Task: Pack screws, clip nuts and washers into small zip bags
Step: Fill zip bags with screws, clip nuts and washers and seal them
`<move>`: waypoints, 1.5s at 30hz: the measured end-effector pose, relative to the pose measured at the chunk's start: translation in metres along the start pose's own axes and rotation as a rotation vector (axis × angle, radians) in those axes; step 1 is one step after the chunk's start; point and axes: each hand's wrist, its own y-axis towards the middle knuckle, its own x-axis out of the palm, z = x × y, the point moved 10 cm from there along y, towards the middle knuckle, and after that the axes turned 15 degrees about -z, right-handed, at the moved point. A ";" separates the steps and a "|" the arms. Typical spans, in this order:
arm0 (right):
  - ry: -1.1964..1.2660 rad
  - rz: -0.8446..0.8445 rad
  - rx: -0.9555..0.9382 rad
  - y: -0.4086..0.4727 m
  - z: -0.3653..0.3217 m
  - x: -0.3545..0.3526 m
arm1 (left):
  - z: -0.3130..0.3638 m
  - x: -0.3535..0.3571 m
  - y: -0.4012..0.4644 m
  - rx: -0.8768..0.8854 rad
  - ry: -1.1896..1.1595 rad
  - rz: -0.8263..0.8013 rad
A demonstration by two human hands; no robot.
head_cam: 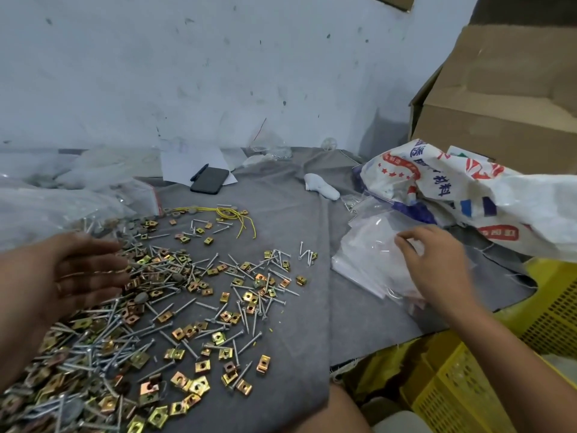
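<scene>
Grey washers [132, 228] under blurred left hand [78, 273]

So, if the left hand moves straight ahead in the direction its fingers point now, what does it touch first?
Probably the pile of screws and clip nuts just beyond the left hand's fingers, which point right across the cloth. Its height is unclear, so it may pass over them.

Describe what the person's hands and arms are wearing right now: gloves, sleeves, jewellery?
Both are bare: no gloves, and no sleeves reach the visible forearms. The left hand wears a thin ring on one finger. The right hand shows no ring or watch in this view.
</scene>
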 end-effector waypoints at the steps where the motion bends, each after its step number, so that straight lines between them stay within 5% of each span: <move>1: 0.069 0.028 -0.035 0.001 -0.010 -0.008 | 0.004 0.007 -0.004 -0.011 0.032 -0.010; 6: 0.710 -0.108 -0.333 0.008 -0.104 -0.023 | 0.016 0.043 -0.014 0.044 0.126 -0.045; 12: 0.877 -0.187 -0.700 0.006 -0.246 -0.005 | 0.035 0.074 -0.025 0.191 -0.086 -0.172; 19: 0.776 -0.137 -0.710 0.000 -0.345 0.046 | 0.057 0.054 -0.033 0.322 -0.151 -0.065; 28: 0.625 0.035 -0.633 -0.032 -0.351 0.062 | 0.040 0.019 -0.037 0.198 -0.005 0.192; 31: 0.779 -0.107 -0.666 -0.047 -0.364 0.079 | 0.042 0.019 -0.040 0.204 0.108 0.237; 35: 1.164 -0.409 -0.436 -0.040 -0.360 0.115 | 0.054 0.023 -0.046 0.267 0.394 0.315; 45: 1.212 -0.470 -0.364 -0.048 -0.360 0.129 | 0.058 0.040 -0.044 0.361 0.669 0.305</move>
